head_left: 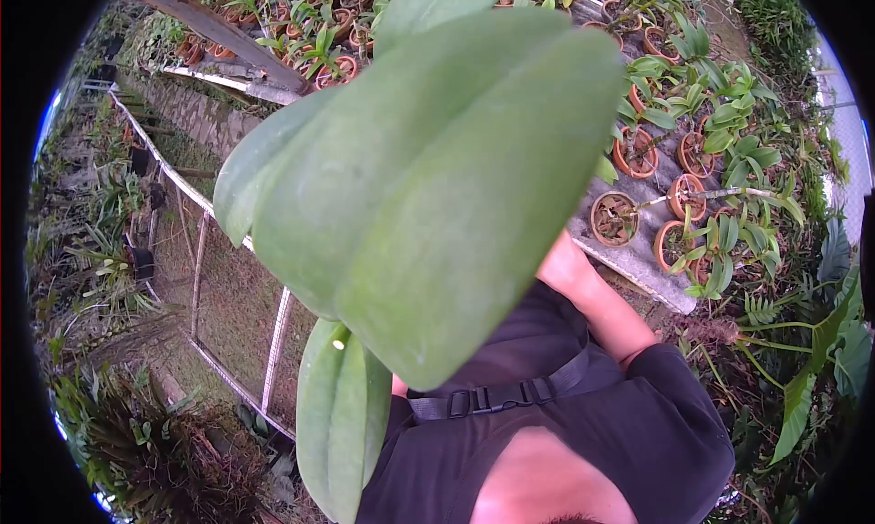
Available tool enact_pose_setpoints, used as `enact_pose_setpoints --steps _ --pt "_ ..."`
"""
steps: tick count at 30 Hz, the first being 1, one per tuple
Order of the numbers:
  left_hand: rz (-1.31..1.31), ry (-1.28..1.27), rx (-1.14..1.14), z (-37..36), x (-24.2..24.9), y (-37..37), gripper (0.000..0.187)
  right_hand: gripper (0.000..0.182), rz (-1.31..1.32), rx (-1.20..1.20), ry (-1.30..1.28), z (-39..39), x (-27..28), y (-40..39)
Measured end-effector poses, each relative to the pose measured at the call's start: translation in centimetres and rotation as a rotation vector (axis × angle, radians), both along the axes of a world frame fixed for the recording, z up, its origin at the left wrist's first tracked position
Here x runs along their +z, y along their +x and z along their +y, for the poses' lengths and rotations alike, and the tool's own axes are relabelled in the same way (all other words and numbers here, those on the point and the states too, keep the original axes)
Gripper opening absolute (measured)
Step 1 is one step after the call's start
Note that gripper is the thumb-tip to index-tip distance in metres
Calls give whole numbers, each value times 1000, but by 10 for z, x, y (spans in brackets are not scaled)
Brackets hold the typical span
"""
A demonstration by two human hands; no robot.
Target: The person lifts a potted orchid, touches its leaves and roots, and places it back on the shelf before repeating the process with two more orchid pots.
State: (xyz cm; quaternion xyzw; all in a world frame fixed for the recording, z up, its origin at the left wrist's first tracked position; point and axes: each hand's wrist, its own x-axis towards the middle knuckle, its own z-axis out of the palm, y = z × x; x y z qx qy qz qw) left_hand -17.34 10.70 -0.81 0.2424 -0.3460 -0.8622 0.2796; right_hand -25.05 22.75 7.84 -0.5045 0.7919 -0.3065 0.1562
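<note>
Large broad green orchid leaves [428, 178] hang very close to the camera and fill the middle of the view. A narrower leaf [339, 415] droops below them. My right forearm [592, 301] comes out of a black sleeve [670, 405] and runs up behind the big leaf. The hand itself is hidden by the leaf, so I cannot see what it holds. My left hand is not visible anywhere. A black strap with a buckle [483, 399] crosses my chest.
A grey bench [638, 264] at the upper right carries several potted orchids in clay pots [614, 219]. A wire mesh frame [232, 292] lies over the ground at the left. Ferns and leafy plants [802, 360] crowd the right and lower left.
</note>
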Motion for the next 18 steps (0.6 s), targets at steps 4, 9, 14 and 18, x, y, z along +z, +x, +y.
enact_pose_setpoints --steps 4,9,14,18 --pt "5 -17 -7 2 10 -2 55 72 54 -43 40 0 -4 3" --pt "-12 -20 8 5 13 -4 48 69 -12 -112 -78 -1 -3 4" --pt "1 -75 -24 -3 -5 -1 40 67 17 -106 2 -6 -7 3" --pt "-11 -95 -17 -1 7 -2 38 68 -5 -116 12 -9 -3 2"
